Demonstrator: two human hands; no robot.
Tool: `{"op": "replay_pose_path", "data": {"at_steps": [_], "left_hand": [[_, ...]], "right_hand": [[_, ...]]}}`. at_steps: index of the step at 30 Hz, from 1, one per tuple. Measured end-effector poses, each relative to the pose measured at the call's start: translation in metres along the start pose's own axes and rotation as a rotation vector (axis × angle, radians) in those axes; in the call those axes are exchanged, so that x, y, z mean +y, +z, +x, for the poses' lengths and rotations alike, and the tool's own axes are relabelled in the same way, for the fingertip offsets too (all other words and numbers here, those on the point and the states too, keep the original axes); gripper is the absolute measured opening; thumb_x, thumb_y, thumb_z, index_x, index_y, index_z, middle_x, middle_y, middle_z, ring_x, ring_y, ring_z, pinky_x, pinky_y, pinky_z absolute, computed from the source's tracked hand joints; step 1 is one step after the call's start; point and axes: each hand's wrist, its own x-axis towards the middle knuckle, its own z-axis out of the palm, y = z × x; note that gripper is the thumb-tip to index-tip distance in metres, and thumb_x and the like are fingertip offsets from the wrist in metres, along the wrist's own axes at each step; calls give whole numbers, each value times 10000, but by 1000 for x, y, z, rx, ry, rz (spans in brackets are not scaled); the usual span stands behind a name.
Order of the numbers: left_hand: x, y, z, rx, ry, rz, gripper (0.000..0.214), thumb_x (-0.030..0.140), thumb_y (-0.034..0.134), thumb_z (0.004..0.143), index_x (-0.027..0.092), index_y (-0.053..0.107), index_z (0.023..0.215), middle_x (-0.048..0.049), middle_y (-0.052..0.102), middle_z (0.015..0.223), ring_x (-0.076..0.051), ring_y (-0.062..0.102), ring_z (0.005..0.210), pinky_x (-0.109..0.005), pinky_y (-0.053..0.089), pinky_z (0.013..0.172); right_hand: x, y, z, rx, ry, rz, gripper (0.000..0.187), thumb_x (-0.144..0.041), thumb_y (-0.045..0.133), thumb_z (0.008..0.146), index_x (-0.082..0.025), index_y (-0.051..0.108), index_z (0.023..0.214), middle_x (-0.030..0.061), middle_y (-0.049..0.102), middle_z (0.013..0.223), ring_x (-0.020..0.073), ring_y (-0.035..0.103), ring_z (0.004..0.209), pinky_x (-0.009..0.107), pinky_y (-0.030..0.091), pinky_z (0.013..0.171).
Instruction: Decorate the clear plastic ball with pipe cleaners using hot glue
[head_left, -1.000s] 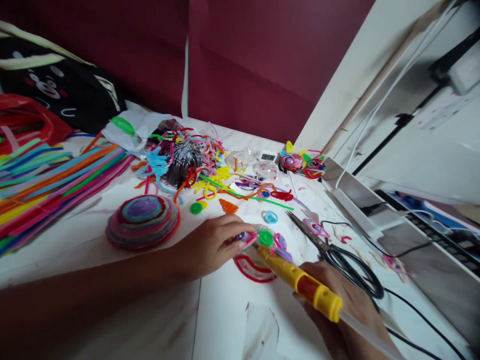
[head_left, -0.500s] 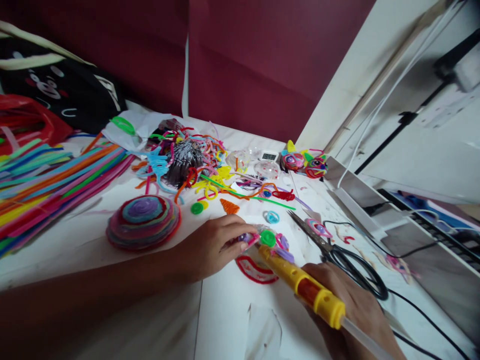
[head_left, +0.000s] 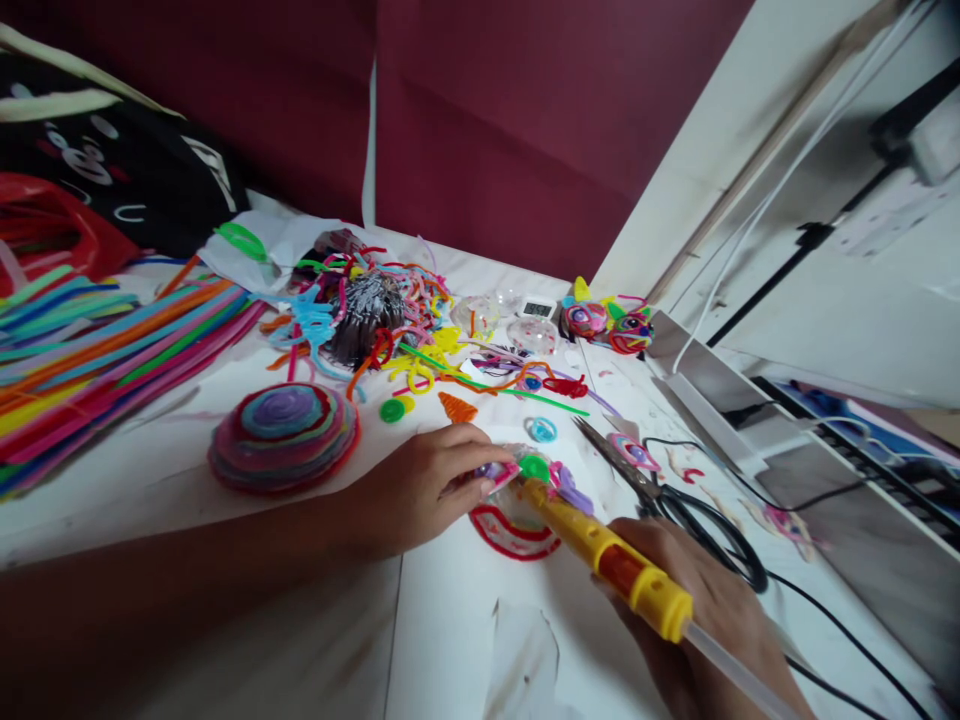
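Note:
My left hand (head_left: 442, 480) pinches a small pink and purple pipe-cleaner piece (head_left: 495, 474) between thumb and fingers. It is at the left side of a clear round form (head_left: 517, 530) edged with a red curved pipe-cleaner strip (head_left: 510, 545). A green coil (head_left: 535, 467) and a purple piece (head_left: 574, 490) sit on that form. Wrapped around a yellow hot glue gun (head_left: 600, 550), my right hand (head_left: 690, 600) points its nozzle at the form, close to the pinched piece. A clear glue stick (head_left: 735, 670) sticks out of the gun's back. The nozzle tip is partly hidden.
Black-handled scissors (head_left: 675, 510) lie right of the gun, near a black cord (head_left: 840, 620). A striped coiled dome (head_left: 285, 437) stands left. Pipe cleaners (head_left: 127, 370) fill the far left. Behind are a dark tinsel bundle (head_left: 367, 320), clear domes (head_left: 532, 335) and a small digital clock (head_left: 538, 309).
The glue gun's nozzle has shifted slightly up and left on the form, and its body has tilted a little. My left hand keeps its pinch. The camera view has moved slightly.

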Motion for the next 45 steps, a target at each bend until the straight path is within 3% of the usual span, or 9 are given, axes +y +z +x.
{"op": "replay_pose_path", "data": {"at_steps": [11, 19, 23, 28, 32, 35, 41, 45], "left_hand": [[1, 3, -5, 39, 18, 64, 339, 133, 495, 889, 190, 641, 1190, -85, 593, 1164, -173, 577, 1082, -278, 454, 945], [2, 4, -3, 26, 39, 88, 320, 125, 500, 889, 202, 597, 1184, -52, 626, 1143, -146, 590, 1050, -240, 454, 908], [0, 6, -2, 25, 44, 78, 276, 127, 492, 889, 205, 597, 1132, -40, 641, 1106, -140, 598, 1036, -234, 457, 900], [-3, 7, -3, 10, 57, 78, 267, 148, 460, 907, 221, 586, 1131, -50, 628, 1121, -154, 596, 1045, -275, 468, 908], [-3, 7, -3, 10, 73, 100, 264, 145, 454, 912, 225, 566, 1137, -51, 619, 1116, -155, 594, 1045, -274, 474, 899], [-2, 7, -3, 18, 67, 105, 249, 161, 452, 923, 221, 560, 1139, -53, 616, 1112, -151, 594, 1040, -264, 476, 894], [-2, 8, -4, 20, 69, 102, 250, 160, 455, 923, 222, 556, 1142, -56, 617, 1127, -151, 594, 1056, -261, 479, 902], [-2, 9, -3, 28, 66, 99, 243, 163, 459, 922, 220, 565, 1134, -53, 619, 1118, -151, 596, 1050, -258, 477, 904]], "right_hand": [[-6, -2, -1, 20, 91, 57, 166, -214, 467, 903, -208, 511, 1063, 58, 654, 856, 185, 640, 663, 274, 514, 556], [-1, -4, -27, 16, 473, 328, 223, -344, 563, 890, -236, 612, 1080, 64, 725, 971, 228, 712, 825, 266, 580, 635], [7, -1, -33, 6, 724, 626, 240, -411, 640, 828, -199, 676, 935, 67, 726, 837, 230, 705, 759, 262, 576, 612], [6, -2, -37, 22, 932, 940, 357, -515, 689, 746, -160, 679, 780, 42, 629, 640, 161, 563, 555, 245, 435, 472], [-2, -12, -38, -63, 1109, 1003, 464, -582, 714, 689, -138, 612, 605, 5, 517, 528, 95, 411, 468, 225, 259, 430], [-7, -18, -35, -147, 1112, 1030, 465, -593, 729, 663, -140, 623, 655, -10, 508, 563, 85, 401, 486, 214, 269, 438], [-11, -18, -32, -344, 992, 1159, 423, -570, 684, 730, -165, 642, 846, 11, 601, 715, 109, 533, 563, 220, 444, 509], [-2, -18, -38, -399, 840, 900, 378, -517, 591, 834, -175, 639, 988, 33, 669, 758, 144, 618, 608, 215, 501, 511]]}}
